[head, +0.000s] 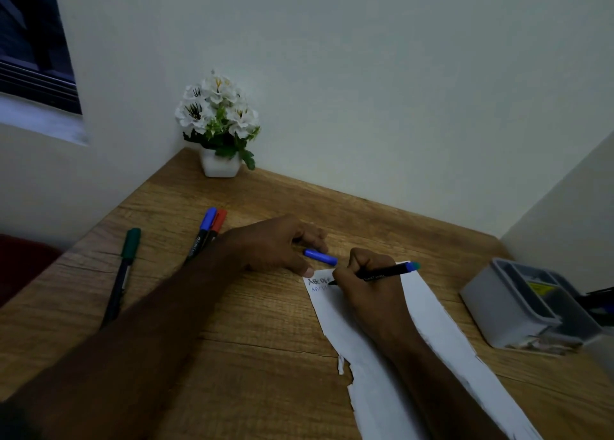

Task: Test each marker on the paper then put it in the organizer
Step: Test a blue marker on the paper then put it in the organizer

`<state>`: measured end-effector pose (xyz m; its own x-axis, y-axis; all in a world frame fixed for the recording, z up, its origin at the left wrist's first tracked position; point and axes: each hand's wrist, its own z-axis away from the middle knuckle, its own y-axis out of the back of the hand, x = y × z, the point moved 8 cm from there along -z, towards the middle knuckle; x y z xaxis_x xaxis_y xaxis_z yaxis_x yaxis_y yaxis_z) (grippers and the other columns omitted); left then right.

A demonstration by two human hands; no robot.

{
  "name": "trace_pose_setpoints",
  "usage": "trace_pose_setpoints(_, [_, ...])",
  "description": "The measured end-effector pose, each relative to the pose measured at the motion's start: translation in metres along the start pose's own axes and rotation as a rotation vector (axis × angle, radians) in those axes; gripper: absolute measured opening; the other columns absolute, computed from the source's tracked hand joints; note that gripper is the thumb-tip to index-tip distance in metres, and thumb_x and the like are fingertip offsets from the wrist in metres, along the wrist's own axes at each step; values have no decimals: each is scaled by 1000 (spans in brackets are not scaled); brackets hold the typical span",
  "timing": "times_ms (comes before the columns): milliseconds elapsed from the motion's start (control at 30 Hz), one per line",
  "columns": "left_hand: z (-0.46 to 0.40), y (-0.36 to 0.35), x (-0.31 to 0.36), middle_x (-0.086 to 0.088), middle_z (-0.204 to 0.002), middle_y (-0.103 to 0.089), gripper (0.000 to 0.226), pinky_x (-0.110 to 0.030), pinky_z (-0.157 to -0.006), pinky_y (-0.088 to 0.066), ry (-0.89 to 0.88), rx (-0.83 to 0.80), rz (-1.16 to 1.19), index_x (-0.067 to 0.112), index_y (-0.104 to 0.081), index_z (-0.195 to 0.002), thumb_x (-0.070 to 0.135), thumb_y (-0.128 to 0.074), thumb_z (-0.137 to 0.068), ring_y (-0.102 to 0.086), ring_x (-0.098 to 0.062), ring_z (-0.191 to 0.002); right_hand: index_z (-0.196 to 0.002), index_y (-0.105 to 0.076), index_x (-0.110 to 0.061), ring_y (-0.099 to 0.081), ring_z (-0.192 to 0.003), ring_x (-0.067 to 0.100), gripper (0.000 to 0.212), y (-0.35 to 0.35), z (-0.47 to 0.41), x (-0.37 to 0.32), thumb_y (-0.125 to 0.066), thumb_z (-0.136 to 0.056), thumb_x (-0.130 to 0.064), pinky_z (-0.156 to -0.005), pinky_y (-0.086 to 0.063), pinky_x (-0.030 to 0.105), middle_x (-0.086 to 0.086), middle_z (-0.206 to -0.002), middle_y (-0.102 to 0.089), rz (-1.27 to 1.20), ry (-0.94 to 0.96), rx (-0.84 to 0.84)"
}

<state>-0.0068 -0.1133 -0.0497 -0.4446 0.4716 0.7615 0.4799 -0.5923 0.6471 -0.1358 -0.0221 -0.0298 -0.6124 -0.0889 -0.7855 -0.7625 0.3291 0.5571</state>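
My right hand (365,286) grips a black marker (385,273) with a blue end, its tip on the white torn paper (432,356) beside two short lines of letters. My left hand (275,243) rests on the desk at the paper's top corner and holds a blue cap (320,257) between its fingers. A blue-capped marker (202,232) and a red-capped marker (217,225) lie side by side further left. A green-capped marker (124,267) lies near the desk's left edge. The grey organizer (508,306) stands at the right, with dark markers in its right side.
A white pot of white flowers (221,127) stands in the desk's far corner against the wall. Walls close the desk at the back and right. A dark red seat (20,267) shows beyond the left edge.
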Motion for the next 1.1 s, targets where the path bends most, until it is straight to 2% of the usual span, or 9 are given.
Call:
trace_pose_setpoints(300, [-1,0,-2,13,-154,-35,52,-26,-109,-21,11,-4,-8,33,-62,-127,23,-77,-79,-29,-8,-142,-65,-58,-4,-56,-58,3,26,2,-1,3,-69,-87,-13,-52,-42,11,1,-62,-62,25,12,11])
trace_pose_setpoints(367, [-1,0,-3,13,-153,-36,53,-27,-109,-21,16,-3,-15,33,-61,-127,24,-78,-78,-29,-8,-141,-62,-52,-2,-51,-55,1,28,6,-4,8,-65,-87,-7,-52,-41,13,-2,-55,-55,-93,1,52])
trace_pose_setpoints(467, [-2,1,-4,13,-151,-40,49,-26,-110,-21,16,30,-4,32,-63,-125,27,-77,-79,-31,-5,-139,-62,-52,-8,-49,-56,6,26,17,-9,18,-57,-87,-5,-54,-40,20,-1,-56,-53,-499,-57,82])
trace_pose_setpoints(533, [-3,4,-3,10,-145,-49,38,-18,-105,-26,-13,115,26,28,-68,-118,27,-75,-81,-38,-2,-134,-63,-54,-16,-47,-55,11,26,23,-13,23,-57,-86,-4,-54,-38,24,5,-58,-53,-671,-69,71])
trace_pose_setpoints(600, [-2,9,-2,7,-136,-58,29,-5,-91,-30,-43,238,22,24,-73,-110,23,-76,-81,-47,2,-123,-65,-56,-17,-48,-57,13,19,29,-15,23,-61,-81,-9,-57,-40,27,13,-64,-54,-654,-31,72])
trace_pose_setpoints(667, [-1,10,1,4,-130,-63,26,-2,-87,-32,-72,313,-16,20,-75,-105,18,-77,-79,-52,1,-118,-66,-59,-16,-48,-60,15,16,34,-15,23,-66,-80,-16,-62,-40,34,13,-66,-53,-589,10,84])
trace_pose_setpoints(767, [1,7,7,2,-121,-68,24,-13,-91,-43,-119,343,-62,17,-75,-103,14,-76,-79,-58,-4,-112,-65,-56,-9,-45,-61,21,23,33,-16,25,-63,-81,-25,-64,-40,36,15,-64,-51,-588,35,57])
trace_pose_setpoints(867, [4,9,14,7,-111,-70,20,-28,-93,-50,-129,406,-93,20,-73,-105,18,-71,-85,-61,-3,-103,-68,-56,-6,-48,-59,21,18,33,-18,28,-58,-80,-19,-59,-42,28,25,-68,-57,-626,46,39])
trace_pose_setpoints(1100, [12,22,23,15,-101,-70,21,-25,-84,-50,-167,557,58,26,-71,-108,18,-65,-90,-62,-2,-96,-65,-56,-5,-52,-59,17,21,40,-19,26,-62,-80,-18,-61,-42,32,21,-64,-59,-588,120,113])
